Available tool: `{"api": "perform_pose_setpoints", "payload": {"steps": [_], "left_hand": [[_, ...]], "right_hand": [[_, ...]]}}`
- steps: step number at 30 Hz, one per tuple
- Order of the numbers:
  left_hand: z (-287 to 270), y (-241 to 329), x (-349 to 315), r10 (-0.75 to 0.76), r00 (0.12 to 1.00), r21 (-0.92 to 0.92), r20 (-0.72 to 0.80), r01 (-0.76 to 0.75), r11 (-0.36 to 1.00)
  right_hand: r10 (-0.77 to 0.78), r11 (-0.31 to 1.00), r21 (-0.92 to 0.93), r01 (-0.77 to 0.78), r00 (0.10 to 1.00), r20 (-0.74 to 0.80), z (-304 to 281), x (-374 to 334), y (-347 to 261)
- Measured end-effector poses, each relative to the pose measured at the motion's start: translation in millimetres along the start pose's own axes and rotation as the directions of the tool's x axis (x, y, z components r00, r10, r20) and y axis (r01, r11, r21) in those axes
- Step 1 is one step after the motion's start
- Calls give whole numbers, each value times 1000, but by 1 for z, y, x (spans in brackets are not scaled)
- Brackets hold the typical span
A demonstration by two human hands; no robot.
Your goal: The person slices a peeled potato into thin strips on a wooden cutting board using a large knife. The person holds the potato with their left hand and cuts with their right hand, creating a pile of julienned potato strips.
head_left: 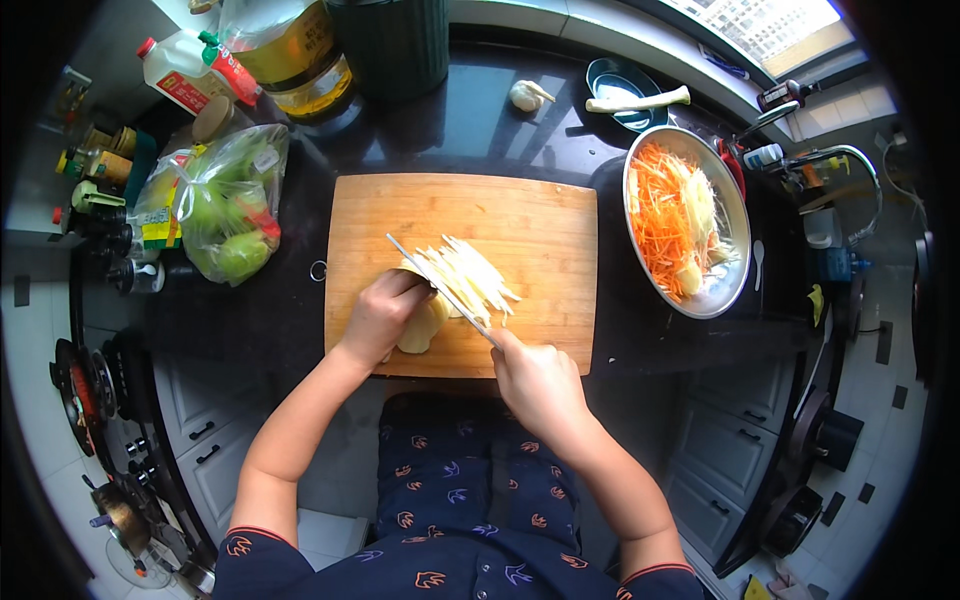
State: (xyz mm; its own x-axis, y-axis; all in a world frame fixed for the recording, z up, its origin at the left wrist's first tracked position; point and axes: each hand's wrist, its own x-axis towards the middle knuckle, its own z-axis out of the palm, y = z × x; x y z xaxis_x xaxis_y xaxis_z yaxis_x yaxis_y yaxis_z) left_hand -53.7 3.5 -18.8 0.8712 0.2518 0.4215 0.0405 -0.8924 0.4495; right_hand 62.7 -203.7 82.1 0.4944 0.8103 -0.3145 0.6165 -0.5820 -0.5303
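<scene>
On the wooden cutting board (555, 240) my left hand (380, 315) is closed, its bent fingers holding a stack of pale yellow potato slices (424, 328). My right hand (540, 385) is wrapped round the handle of a knife, hiding it. The thin knife blade (438, 285) runs slantwise up to the left, beside my left fingertips and between the slices and a pile of cut potato strips (470, 272). The strips lie loosely on the far right side of the blade.
Right of the board stands a metal bowl (744, 235) of shredded carrot and pale strips. Beyond are a garlic bulb (528, 95) and a peeler-like pale tool (640, 101) across a dark dish (607, 75). A plastic bag of green vegetables (235, 205) lies left, near several bottles.
</scene>
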Motion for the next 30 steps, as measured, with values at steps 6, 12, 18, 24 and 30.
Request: {"api": "perform_pose_setpoints", "payload": {"steps": [6, 12, 18, 24, 30], "left_hand": [[3, -2, -5, -16, 1000, 33, 16, 15, 999], [4, -4, -5, -34, 999, 15, 15, 34, 999], [1, -2, -3, -34, 999, -1, 16, 34, 999], [3, -1, -4, 2, 1000, 7, -28, -1, 1000], [3, -3, -7, 6, 1000, 34, -1, -6, 999]], "right_hand": [[-38, 993, -112, 36, 999, -11, 3, -8, 0], [12, 993, -114, -12, 1000, 3, 31, 10, 5], [-47, 996, -77, 43, 997, -59, 26, 15, 11], [-57, 997, -55, 55, 998, -39, 2, -4, 2], [-24, 992, -127, 26, 1000, 17, 4, -4, 0]]}}
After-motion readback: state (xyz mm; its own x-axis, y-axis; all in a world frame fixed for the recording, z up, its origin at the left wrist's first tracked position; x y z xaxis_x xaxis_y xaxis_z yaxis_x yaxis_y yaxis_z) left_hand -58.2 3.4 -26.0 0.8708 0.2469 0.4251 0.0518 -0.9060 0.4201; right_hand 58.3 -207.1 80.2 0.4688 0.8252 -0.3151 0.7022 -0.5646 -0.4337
